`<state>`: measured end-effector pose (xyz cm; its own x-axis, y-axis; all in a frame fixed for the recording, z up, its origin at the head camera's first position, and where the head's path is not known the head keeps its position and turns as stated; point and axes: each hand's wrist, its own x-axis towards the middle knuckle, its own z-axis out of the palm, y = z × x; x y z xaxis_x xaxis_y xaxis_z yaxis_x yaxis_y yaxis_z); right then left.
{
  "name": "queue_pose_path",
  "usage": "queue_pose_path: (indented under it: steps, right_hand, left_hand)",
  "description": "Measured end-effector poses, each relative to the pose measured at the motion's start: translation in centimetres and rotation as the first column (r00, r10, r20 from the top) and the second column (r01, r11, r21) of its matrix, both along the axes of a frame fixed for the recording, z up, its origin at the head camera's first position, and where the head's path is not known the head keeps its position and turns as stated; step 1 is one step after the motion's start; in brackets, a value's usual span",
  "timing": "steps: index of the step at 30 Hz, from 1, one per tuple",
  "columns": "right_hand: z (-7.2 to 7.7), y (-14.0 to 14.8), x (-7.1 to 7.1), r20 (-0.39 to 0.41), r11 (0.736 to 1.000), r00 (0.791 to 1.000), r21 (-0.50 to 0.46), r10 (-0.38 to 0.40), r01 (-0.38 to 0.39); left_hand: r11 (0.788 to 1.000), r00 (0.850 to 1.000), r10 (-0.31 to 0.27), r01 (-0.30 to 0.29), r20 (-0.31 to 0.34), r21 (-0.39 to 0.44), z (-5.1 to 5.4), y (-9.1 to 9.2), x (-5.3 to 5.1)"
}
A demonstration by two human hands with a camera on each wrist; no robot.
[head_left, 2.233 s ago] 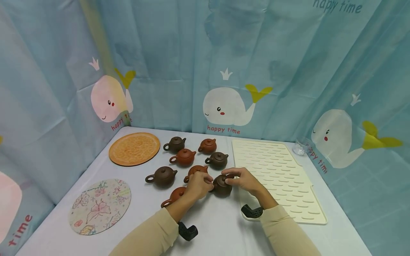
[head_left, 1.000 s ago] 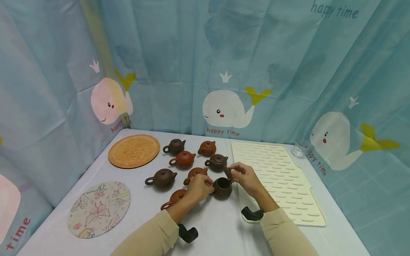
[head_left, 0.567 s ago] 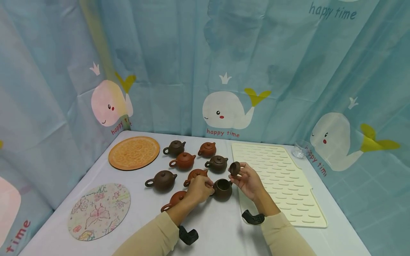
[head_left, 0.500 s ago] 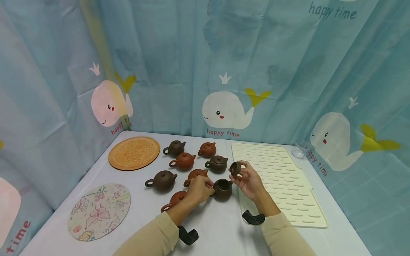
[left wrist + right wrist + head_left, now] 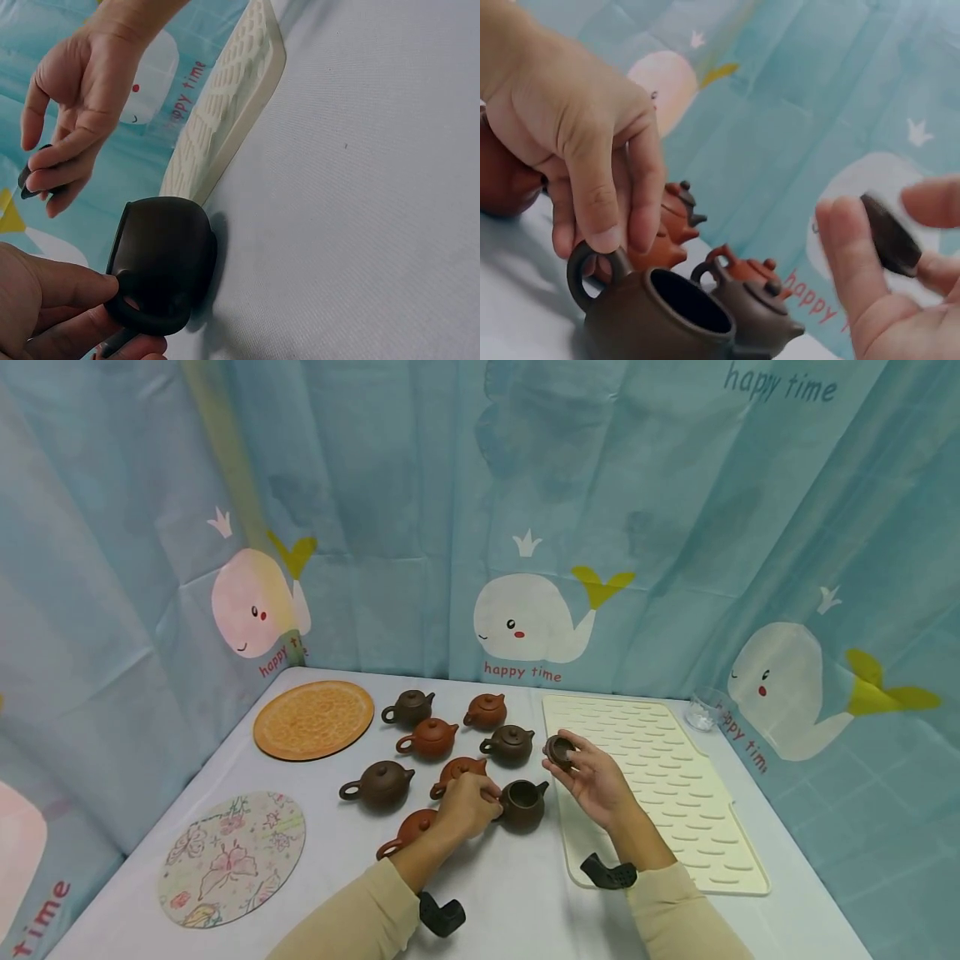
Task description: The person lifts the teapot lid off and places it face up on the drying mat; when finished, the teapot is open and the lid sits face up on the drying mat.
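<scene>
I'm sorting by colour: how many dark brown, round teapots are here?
4: the dark brown, round back-left teapot, the leftmost teapot, the lidless teapot whose handle the left hand pinches, and the lidded teapot behind that one. No others seem hidden.

Four dark brown teapots and four reddish teapots are counted; one separate lid, two round mats, one cream ridged board and one clear bowl are also seen.

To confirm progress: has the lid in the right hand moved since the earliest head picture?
Yes, rightward in the head view: the lid, first left of the pale mat, now overlaps its left edge.
</scene>
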<state>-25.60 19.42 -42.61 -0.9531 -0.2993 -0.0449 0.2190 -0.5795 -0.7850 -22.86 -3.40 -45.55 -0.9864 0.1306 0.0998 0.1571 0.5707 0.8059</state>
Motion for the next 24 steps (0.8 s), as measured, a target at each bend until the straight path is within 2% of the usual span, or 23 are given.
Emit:
queue_pose_path:
  steps: [5, 10, 16, 24]
  right_hand:
    - [0.9, 0.1, 0.4, -0.059, 0.991, 0.998, 0.131, 0.007, 0.000]
    - [1.4, 0.4, 0.9, -0.147, 0.962, 0.989, 0.274, 0.028, 0.013]
    - [2.0, 1.1, 1.6, -0.250, 0.902, 0.968, 0.425, 0.040, 0.073]
    - [3.8, 2.3, 2.4, -0.402, 0.799, 0.913, 0.571, 0.074, 0.186]
  left_hand:
    - [1.000, 1.000, 0.014, -0.014, 0.010, -0.005, 0.2, -0.1, -0.1]
    - [1.000, 1.000, 0.021, -0.021, 0.014, -0.006, 0.2, -0.2, 0.0]
    - [1.000, 1.000, 0.011, -0.011, 0.010, -0.008, -0.1, -0.1, 0.0]
    - [1.000, 1.000, 0.005, -0.005, -0.009, -0.012, 0.2, 0.0, 0.1]
